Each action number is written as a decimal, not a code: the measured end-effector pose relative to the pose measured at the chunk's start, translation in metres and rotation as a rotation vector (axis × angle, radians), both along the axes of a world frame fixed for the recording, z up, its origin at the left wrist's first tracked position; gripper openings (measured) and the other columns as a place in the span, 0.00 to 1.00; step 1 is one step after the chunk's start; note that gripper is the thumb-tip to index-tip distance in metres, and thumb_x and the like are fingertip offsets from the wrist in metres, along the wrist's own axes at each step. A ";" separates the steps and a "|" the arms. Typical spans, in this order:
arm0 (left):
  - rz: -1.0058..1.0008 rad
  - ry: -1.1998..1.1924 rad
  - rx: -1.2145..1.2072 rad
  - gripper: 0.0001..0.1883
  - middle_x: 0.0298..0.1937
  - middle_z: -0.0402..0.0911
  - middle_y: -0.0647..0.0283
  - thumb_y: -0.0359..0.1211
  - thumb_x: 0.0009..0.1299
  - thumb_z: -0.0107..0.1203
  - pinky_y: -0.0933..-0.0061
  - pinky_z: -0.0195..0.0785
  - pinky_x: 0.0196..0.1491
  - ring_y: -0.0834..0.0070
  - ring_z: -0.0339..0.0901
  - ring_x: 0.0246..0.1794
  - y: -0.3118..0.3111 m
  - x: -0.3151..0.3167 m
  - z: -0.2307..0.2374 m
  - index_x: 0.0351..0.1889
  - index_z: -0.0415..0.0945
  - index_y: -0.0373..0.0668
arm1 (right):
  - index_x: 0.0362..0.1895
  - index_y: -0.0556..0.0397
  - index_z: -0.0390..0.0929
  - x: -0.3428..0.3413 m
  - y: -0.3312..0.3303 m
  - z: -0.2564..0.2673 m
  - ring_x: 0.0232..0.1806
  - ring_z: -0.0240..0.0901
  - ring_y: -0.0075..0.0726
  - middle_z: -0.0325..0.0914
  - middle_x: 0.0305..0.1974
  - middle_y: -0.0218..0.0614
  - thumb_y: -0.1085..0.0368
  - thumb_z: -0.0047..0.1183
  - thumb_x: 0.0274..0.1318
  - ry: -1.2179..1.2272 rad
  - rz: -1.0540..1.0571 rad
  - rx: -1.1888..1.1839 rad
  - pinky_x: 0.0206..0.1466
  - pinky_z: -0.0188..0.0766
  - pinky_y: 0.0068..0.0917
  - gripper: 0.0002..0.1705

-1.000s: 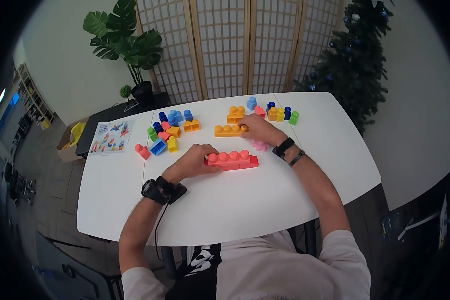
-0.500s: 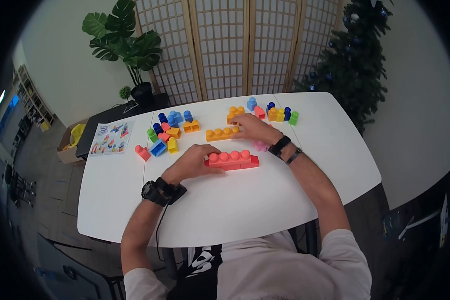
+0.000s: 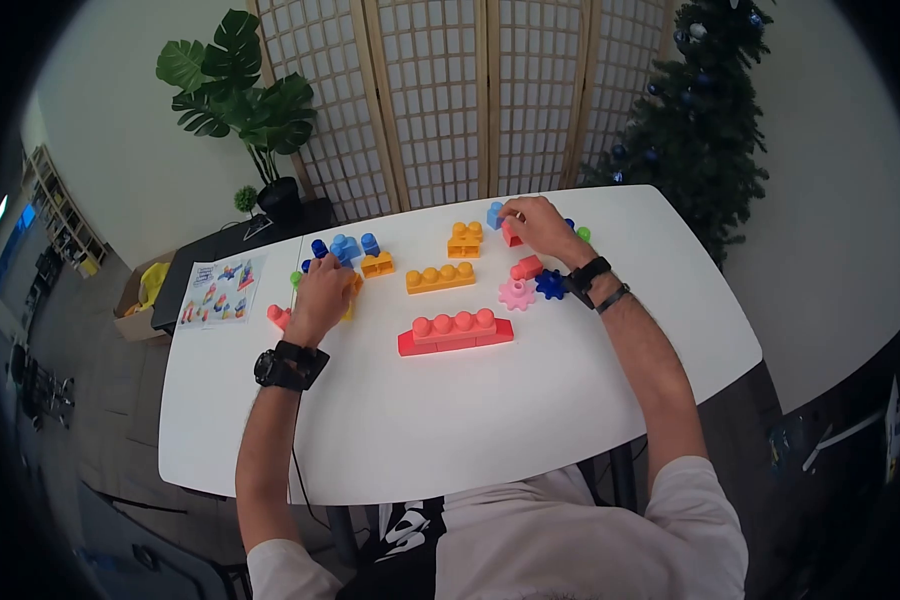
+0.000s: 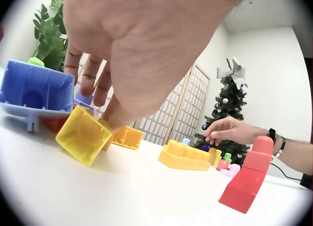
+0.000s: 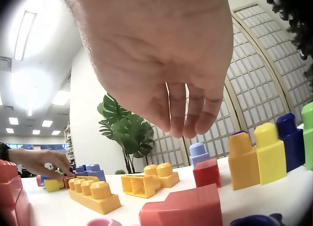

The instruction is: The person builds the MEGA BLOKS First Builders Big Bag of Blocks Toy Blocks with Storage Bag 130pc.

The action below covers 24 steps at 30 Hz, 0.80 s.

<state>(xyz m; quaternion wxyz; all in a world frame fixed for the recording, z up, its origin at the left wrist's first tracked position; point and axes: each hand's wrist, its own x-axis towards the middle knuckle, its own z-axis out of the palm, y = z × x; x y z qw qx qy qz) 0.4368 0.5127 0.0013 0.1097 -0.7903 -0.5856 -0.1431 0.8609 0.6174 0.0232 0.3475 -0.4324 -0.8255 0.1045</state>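
Observation:
In the head view my left hand hangs over the left block group. Its thumb reaches behind a yellow block, close to an orange one; any contact is unclear. My right hand is above the right group, fingers loosely bent and empty, over a red block and near a light blue one. Between the hands, a four-knob coral block sits on a red base row. Behind it lies a long yellow-orange four-knob block, untouched.
A pink gear and a dark blue gear lie left of my right wrist. Stacked orange blocks stand farther back. A printed sheet lies at the table's left edge. A cable hangs from my left wrist.
My right hand has let go of the long yellow-orange block, shifted left earlier, and moved to the back right. My left hand has left the red assembly for the left group.

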 end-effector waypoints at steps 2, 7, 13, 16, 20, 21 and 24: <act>-0.062 -0.061 -0.005 0.11 0.55 0.83 0.58 0.32 0.72 0.67 0.57 0.77 0.59 0.57 0.79 0.59 -0.004 0.001 0.001 0.51 0.89 0.43 | 0.47 0.62 0.88 0.001 0.002 -0.001 0.43 0.88 0.53 0.90 0.41 0.50 0.68 0.56 0.69 -0.014 0.010 0.010 0.50 0.83 0.42 0.11; -0.295 -0.330 -0.241 0.14 0.55 0.86 0.55 0.34 0.74 0.68 0.59 0.74 0.64 0.58 0.82 0.60 0.005 -0.002 -0.005 0.55 0.85 0.41 | 0.47 0.62 0.88 -0.009 -0.001 -0.003 0.43 0.88 0.53 0.90 0.40 0.51 0.69 0.56 0.68 -0.006 -0.009 -0.151 0.51 0.83 0.42 0.11; -0.234 -0.367 -0.112 0.19 0.53 0.88 0.56 0.44 0.74 0.71 0.58 0.72 0.64 0.58 0.84 0.58 -0.001 0.005 -0.015 0.54 0.86 0.42 | 0.50 0.61 0.88 -0.022 -0.006 -0.006 0.47 0.88 0.53 0.90 0.44 0.52 0.68 0.58 0.67 -0.045 0.074 -0.089 0.55 0.83 0.41 0.13; -0.143 -0.175 -0.150 0.24 0.56 0.88 0.58 0.51 0.73 0.71 0.56 0.65 0.61 0.61 0.83 0.56 -0.008 0.008 -0.010 0.51 0.87 0.40 | 0.51 0.61 0.89 -0.027 -0.012 -0.001 0.47 0.88 0.53 0.90 0.45 0.52 0.68 0.58 0.67 -0.074 0.068 -0.107 0.56 0.84 0.41 0.14; -0.145 -0.170 -0.154 0.27 0.52 0.89 0.59 0.57 0.71 0.71 0.56 0.59 0.60 0.62 0.82 0.51 -0.018 0.020 0.003 0.50 0.86 0.41 | 0.51 0.62 0.89 -0.032 -0.019 0.007 0.47 0.89 0.52 0.91 0.45 0.51 0.67 0.59 0.67 -0.089 0.064 -0.108 0.55 0.84 0.41 0.14; -0.110 -0.171 -0.243 0.26 0.51 0.89 0.59 0.55 0.70 0.72 0.58 0.64 0.61 0.62 0.84 0.51 -0.020 0.024 0.008 0.49 0.85 0.41 | 0.52 0.62 0.89 -0.033 -0.020 0.007 0.46 0.89 0.51 0.91 0.45 0.51 0.67 0.59 0.68 -0.081 0.081 -0.109 0.55 0.84 0.40 0.14; -0.087 -0.275 -0.360 0.23 0.49 0.89 0.60 0.49 0.68 0.77 0.62 0.72 0.58 0.63 0.86 0.50 -0.029 0.040 0.019 0.48 0.84 0.42 | 0.51 0.62 0.89 -0.034 -0.022 0.010 0.45 0.89 0.50 0.91 0.44 0.50 0.66 0.60 0.68 -0.071 0.109 -0.113 0.53 0.84 0.39 0.14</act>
